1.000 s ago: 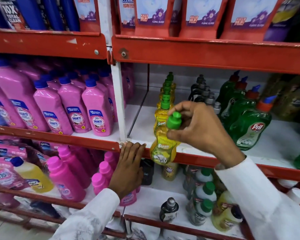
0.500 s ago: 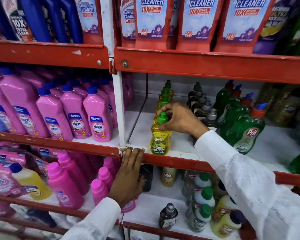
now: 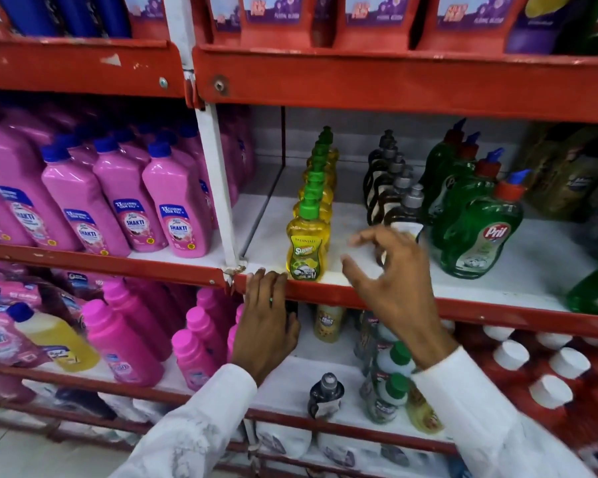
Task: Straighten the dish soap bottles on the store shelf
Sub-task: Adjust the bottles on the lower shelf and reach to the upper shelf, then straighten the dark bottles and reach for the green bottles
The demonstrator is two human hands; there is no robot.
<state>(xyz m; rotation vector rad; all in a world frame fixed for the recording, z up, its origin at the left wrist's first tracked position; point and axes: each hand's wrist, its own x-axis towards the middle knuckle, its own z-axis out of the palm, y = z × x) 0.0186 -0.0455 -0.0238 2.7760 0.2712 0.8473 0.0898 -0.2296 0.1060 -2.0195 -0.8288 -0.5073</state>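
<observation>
A yellow dish soap bottle (image 3: pixel 306 248) with a green cap stands upright at the front edge of the white shelf (image 3: pixel 518 274), heading a straight row of the same bottles (image 3: pixel 320 174) that runs to the back. My right hand (image 3: pixel 390 274) hovers just right of it, fingers spread, holding nothing. My left hand (image 3: pixel 266 319) rests flat on the red shelf lip (image 3: pixel 411 301), left of the bottle. A row of dark bottles with grey caps (image 3: pixel 392 188) and green Pril bottles (image 3: pixel 477 232) stand further right.
Pink Shakti bottles (image 3: pixel 176 212) fill the bay to the left, past the white upright post (image 3: pixel 218 188). The shelf below holds pink bottles (image 3: pixel 121 336), a small dark bottle (image 3: pixel 325 395) and green-capped bottles (image 3: pixel 390 381). Red cleaner packs (image 3: pixel 373 19) line the shelf above.
My right hand set the yellow bottle down at the front of its row, let go of its green cap and drew back to the right. My left hand stayed on the shelf lip.
</observation>
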